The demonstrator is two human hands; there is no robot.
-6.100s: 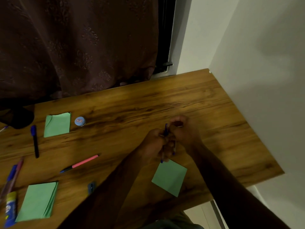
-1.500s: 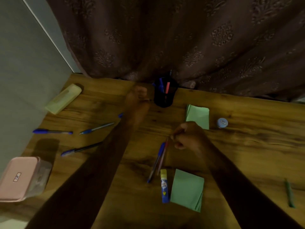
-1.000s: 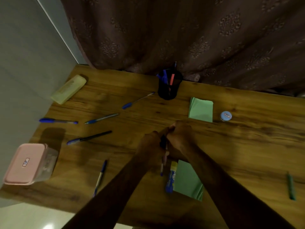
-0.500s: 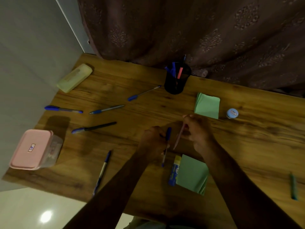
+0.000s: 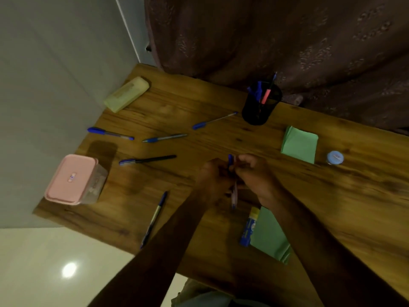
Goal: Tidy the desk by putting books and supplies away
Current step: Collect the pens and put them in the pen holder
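Where the wooden desk (image 5: 332, 196) meets the wall at its left end, a pink-lidded box (image 5: 72, 179) stands at the near corner and a pale yellow case (image 5: 126, 94) lies at the far one. Loose pens between them and the middle: a blue-capped pen (image 5: 110, 133), a second blue pen (image 5: 164, 137), a dark pen with a blue end (image 5: 147, 161), one angled toward the near edge (image 5: 153, 220), and one lying just left of the cup (image 5: 214, 120). Centre: left hand (image 5: 213, 178) and right hand (image 5: 256, 173) meet above the desk, both closed on a small bundle of pens (image 5: 233, 191), held upright, blue cap showing on top. Behind them, a black mesh cup (image 5: 261, 107) by the curtain (image 5: 287, 36) holds blue and pink pens. Near edge, right of the hands: a blue glue stick (image 5: 249, 228) touching a green paper pad (image 5: 271, 237). Farther right: a second green pad (image 5: 299, 144), then a small round blue tin (image 5: 335, 157).
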